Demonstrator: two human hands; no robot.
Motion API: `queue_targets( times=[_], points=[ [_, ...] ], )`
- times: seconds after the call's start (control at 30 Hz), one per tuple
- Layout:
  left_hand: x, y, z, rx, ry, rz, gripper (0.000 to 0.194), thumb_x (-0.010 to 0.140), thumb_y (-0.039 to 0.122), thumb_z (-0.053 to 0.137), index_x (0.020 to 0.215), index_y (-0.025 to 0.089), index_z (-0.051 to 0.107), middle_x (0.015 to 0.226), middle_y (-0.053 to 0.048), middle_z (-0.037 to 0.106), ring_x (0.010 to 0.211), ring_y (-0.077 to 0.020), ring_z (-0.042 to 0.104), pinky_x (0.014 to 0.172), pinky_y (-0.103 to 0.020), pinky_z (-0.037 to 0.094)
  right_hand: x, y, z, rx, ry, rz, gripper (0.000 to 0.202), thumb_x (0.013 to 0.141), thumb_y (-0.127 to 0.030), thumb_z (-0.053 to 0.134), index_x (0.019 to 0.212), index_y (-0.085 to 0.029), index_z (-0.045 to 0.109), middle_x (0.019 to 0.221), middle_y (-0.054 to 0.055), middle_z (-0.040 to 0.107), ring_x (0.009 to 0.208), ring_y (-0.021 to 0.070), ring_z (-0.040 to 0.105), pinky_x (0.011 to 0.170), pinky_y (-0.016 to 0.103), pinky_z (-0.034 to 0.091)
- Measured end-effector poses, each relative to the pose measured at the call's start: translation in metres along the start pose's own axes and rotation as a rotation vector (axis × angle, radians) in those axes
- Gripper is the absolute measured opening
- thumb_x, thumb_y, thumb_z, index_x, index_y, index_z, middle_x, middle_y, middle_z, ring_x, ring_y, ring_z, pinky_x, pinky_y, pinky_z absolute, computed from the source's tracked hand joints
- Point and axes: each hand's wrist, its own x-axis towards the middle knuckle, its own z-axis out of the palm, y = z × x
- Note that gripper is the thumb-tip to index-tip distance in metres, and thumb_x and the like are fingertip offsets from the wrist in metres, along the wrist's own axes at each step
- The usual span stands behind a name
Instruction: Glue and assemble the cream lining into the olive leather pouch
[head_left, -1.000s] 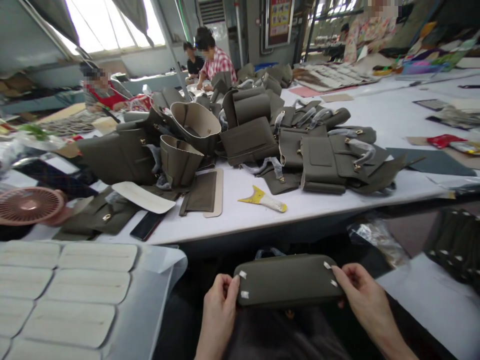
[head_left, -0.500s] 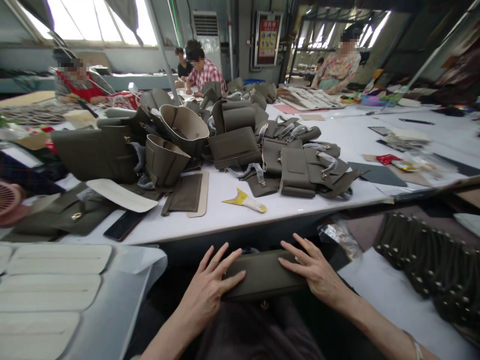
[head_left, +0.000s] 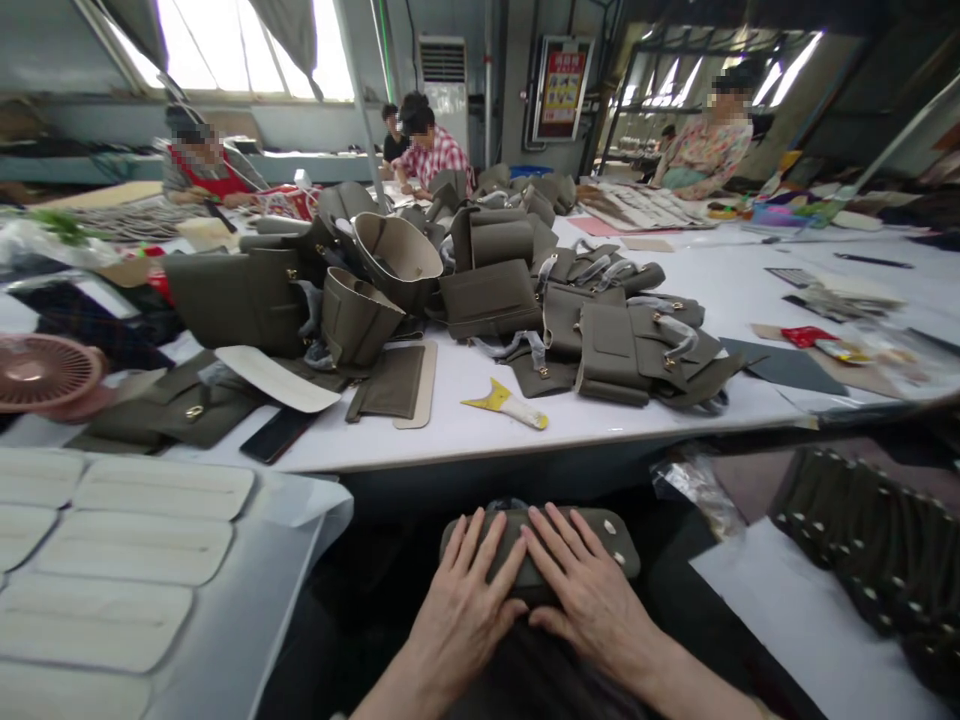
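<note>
A dark olive handbag (head_left: 627,537) rests on my lap, with a rounded oblong face turned up. Two small pale studs (head_left: 609,527) show at that face's right end. My left hand (head_left: 469,590) lies flat on the left and middle part, fingers stretched forward. Beside it, my right hand (head_left: 585,590) presses flat on the middle and right part, fingers also extended. The hands nearly meet at the forefingers, and both thumbs rest along the near edge. The rest of the bag is hidden beneath my hands and in shadow.
Olive bags (head_left: 487,300) are heaped on the white table (head_left: 465,440) ahead. A yellow-and-white tool (head_left: 506,402) and a phone (head_left: 277,436) lie near its edge. Pale panels (head_left: 142,545) stand left, studded dark straps (head_left: 862,530) right. A pink fan (head_left: 52,375) sits far left. Several people work beyond.
Both hands have come inward from the bag's ends to lie side by side. The upturned face is now rounded with studs, where a flat panel with a gold clasp below showed before.
</note>
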Motion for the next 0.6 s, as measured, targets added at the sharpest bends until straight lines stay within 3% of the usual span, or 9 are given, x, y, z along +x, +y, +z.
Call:
queue_targets(
  times=[0.07,0.17,0.23,0.3,0.37,0.4,0.5,0.6],
  points=[
    [0.001,-0.003,-0.002,-0.048,-0.018,-0.005,0.074,0.087,0.042,0.063,0.152,0.026,0.030,0.157,-0.014,0.033,0.143,-0.0401,0.028,0.112,-0.058,0.037,0.000,0.002,-0.002,0.035,-0.001,-0.011,0.089,0.082,-0.038,0.072,0.154,-0.017,0.024,0.160,0.011,0.018,0.146,0.0369,0.019,0.117,0.062,0.023],
    [0.005,-0.013,-0.009,-0.218,-0.054,-0.095,0.048,0.095,0.043,0.050,0.141,0.031,0.048,0.152,-0.007,0.043,0.141,-0.0320,0.036,0.115,-0.058,0.032,-0.002,0.025,-0.011,0.177,0.043,0.035,0.058,0.092,-0.042,0.058,0.147,-0.026,0.043,0.155,0.004,0.036,0.144,0.0322,0.029,0.118,0.062,0.017],
    [0.005,-0.021,-0.011,-0.358,-0.037,-0.234,0.042,0.098,0.038,0.042,0.138,0.032,0.051,0.151,-0.004,0.046,0.141,-0.0261,0.037,0.118,-0.056,0.028,-0.008,0.051,-0.011,0.344,0.181,0.276,0.045,0.095,-0.045,0.049,0.135,-0.027,0.058,0.146,0.004,0.050,0.139,0.0303,0.039,0.119,0.059,0.019],
    [0.002,-0.029,-0.009,-0.513,0.023,-0.437,0.045,0.098,0.033,0.040,0.142,0.026,0.047,0.152,-0.006,0.044,0.142,-0.0236,0.036,0.118,-0.051,0.029,-0.016,0.076,-0.001,0.607,0.359,0.691,0.051,0.091,-0.053,0.049,0.127,-0.020,0.065,0.136,0.009,0.060,0.131,0.0328,0.050,0.115,0.056,0.031],
    [-0.001,-0.035,-0.006,-0.692,0.066,-0.636,0.047,0.096,0.033,0.043,0.141,0.020,0.048,0.148,-0.009,0.049,0.139,-0.0235,0.041,0.116,-0.045,0.033,-0.024,0.091,0.020,0.972,0.378,1.041,0.055,0.082,-0.060,0.053,0.108,-0.016,0.074,0.115,0.013,0.072,0.116,0.0367,0.062,0.105,0.054,0.045],
    [-0.002,-0.037,-0.005,-0.780,0.070,-0.706,0.046,0.095,0.034,0.045,0.138,0.019,0.052,0.143,-0.010,0.054,0.134,-0.0235,0.047,0.113,-0.043,0.037,-0.027,0.092,0.033,1.174,0.321,1.109,0.054,0.077,-0.061,0.058,0.100,-0.016,0.076,0.105,0.014,0.075,0.109,0.0378,0.065,0.099,0.052,0.050],
    [-0.004,-0.037,-0.004,-0.959,0.084,-0.795,0.037,0.092,0.036,0.050,0.124,0.022,0.061,0.123,-0.006,0.067,0.114,-0.0219,0.061,0.100,-0.035,0.045,-0.030,0.074,0.071,1.573,0.266,1.072,0.039,0.061,-0.055,0.068,0.082,-0.024,0.077,0.087,0.011,0.077,0.096,0.0382,0.070,0.082,0.049,0.060],
    [-0.003,-0.037,-0.004,-1.016,0.114,-0.815,0.031,0.091,0.035,0.052,0.118,0.024,0.063,0.105,-0.002,0.071,0.092,-0.0195,0.065,0.082,-0.030,0.048,-0.029,0.053,0.091,1.693,0.342,0.947,0.026,0.061,-0.055,0.065,0.075,-0.035,0.075,0.090,0.006,0.077,0.099,0.0369,0.070,0.075,0.049,0.061]
  ],
)
